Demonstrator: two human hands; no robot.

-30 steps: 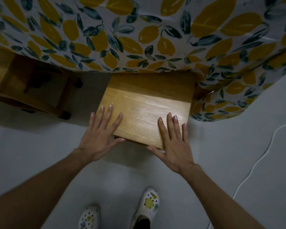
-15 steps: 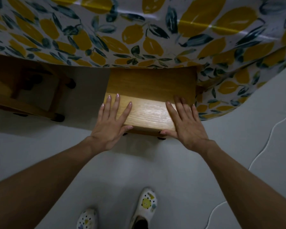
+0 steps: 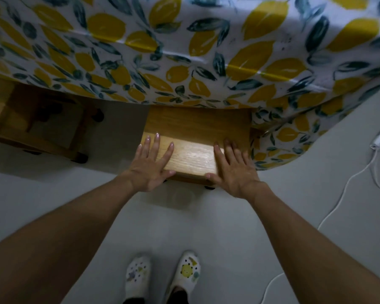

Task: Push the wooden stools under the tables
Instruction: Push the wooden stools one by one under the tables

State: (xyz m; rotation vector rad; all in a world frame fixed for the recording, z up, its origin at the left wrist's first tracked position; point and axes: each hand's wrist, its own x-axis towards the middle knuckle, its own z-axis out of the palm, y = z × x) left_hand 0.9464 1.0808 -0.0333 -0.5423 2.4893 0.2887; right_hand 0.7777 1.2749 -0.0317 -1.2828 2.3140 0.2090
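Since half a second ago the light oak-coloured wooden stool with the flat rectangular seat has slid further beneath the table draped in a white cloth printed with yellow lemons and dark green leaves; less of the seat now shows. Its far half lies in the cloth's shadow, and the legs are hidden except for one dark foot below the near edge, just beside the right thumb. The left hand and right hand lie flat and spread on the seat's near corners, fingers pointing under the table, thumbs at the near edge; neither clasps anything. The right fingertips fade into shadow. Off to the left of the left hand, a second wooden stool frame with dark feet stands partly under the cloth, dim and cut off by the picture's edge. Right of the right hand, a white cable trails over the pale grey floor. Below the hands stand white patterned clogs.
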